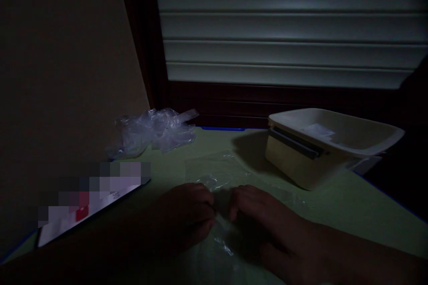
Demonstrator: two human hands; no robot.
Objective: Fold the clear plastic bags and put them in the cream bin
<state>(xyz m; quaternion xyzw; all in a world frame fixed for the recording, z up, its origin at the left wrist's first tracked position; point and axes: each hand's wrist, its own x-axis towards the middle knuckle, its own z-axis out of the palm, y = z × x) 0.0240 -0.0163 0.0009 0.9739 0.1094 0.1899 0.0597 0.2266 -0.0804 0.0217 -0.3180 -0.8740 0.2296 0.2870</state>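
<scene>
A thin, clear plastic bag lies spread on the pale green table, under and between my hands. My left hand is closed, with thumb and fingers pinched together at the bag's left part. Facing it across a small gap is my right hand, its fingers bent downward over the bag and its thumb held apart from them. Nothing shows between the right thumb and fingers. Dim light hides much of the bag's outline and the undersides of both hands.
A cream plastic bin with a dark handle stands at the right and holds a small clear packet. Crumpled clear plastic bags are heaped at the back left. A lit screen, partly pixelated, lies left of my left hand. A slatted panel rises behind.
</scene>
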